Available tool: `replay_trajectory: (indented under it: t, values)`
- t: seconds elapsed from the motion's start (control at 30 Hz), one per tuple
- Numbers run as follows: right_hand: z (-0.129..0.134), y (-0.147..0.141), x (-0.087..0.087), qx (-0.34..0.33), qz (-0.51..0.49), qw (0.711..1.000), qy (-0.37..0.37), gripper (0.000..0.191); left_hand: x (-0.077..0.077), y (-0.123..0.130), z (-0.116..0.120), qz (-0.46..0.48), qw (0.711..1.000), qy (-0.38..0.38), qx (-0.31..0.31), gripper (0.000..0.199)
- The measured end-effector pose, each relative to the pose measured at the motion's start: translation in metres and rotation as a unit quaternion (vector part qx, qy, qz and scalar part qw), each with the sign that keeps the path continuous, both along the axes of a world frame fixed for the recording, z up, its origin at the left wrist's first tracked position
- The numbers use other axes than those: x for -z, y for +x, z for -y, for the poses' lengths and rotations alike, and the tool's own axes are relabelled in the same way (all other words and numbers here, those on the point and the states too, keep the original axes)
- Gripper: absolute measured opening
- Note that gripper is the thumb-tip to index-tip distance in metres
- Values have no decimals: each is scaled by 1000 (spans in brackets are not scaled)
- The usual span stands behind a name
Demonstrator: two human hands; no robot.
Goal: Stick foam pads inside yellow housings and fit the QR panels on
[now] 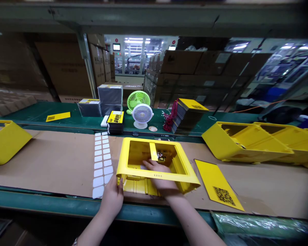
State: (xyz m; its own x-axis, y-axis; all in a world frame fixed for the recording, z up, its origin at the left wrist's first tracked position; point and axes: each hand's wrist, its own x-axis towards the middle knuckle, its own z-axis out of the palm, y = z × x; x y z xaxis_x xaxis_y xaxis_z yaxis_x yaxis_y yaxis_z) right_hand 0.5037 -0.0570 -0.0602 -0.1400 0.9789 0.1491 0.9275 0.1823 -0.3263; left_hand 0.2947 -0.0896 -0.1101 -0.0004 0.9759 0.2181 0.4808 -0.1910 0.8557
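Housing [143,173] at centre, over the cardboard [61,164]; contact beneath it unclear; left hand [113,196] pinches its near left corner, thumb showing, other fingertips hidden; right hand [157,167] reaches under the front edge into the housing, fingers partly spread near a pale patch [143,167]; cannot tell whether they pinch anything; label sheet [98,163] lies left of the housing, QR card [218,184] right; white fan [143,114] stands behind.
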Motion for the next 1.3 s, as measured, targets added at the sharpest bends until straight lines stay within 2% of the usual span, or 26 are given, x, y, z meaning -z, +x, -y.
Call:
replay_trajectory:
  t: [0.07, 0.17, 0.27, 0.33, 0.4, 0.53, 0.67, 0.83, 1.03, 1.17, 1.3]
  values:
    - [6, 2, 8, -7, -13, 999, 33, 40, 1, 0, 0, 1, 1000, 0, 1, 37]
    - [20, 4, 27, 1, -11, 997, 72, 33, 2, -1, 0, -1, 1000, -1, 0, 38]
    - [32, 1, 44, 14, 20, 998, 62, 30, 2, -1, 1, -3, 1000, -4, 1, 38]
    - [38, -3, 50, 9, 28, 999, 40, 29, 1, -1, 1, -5, 1000, -7, 3, 38]
    - [40, -8, 50, 18, 31, 999, 5, 30, 0, -1, 1, -8, 1000, -10, 4, 38]
    - [38, -18, 44, 34, 36, 998, -45, 47, 1, -1, 2, -16, 1000, -8, 8, 37]
    - [32, -25, 42, 16, 30, 999, -36, 56, 0, -3, 1, -30, 999, -6, 12, 36]
    - [25, -26, 42, -3, 17, 1000, -17, 67, -9, -5, -5, -51, 998, -19, 24, 33]
    - [23, -20, 33, -41, 13, 998, -43, 57, -18, -7, -11, -86, 995, -35, 41, 30]
    - [23, -17, 31, -66, 25, 997, -25, 58, -20, -8, -11, -101, 993, -50, 41, 29]
    - [22, -19, 35, -44, 49, 997, -34, 59, -21, -8, -9, -95, 993, -54, 48, 29]
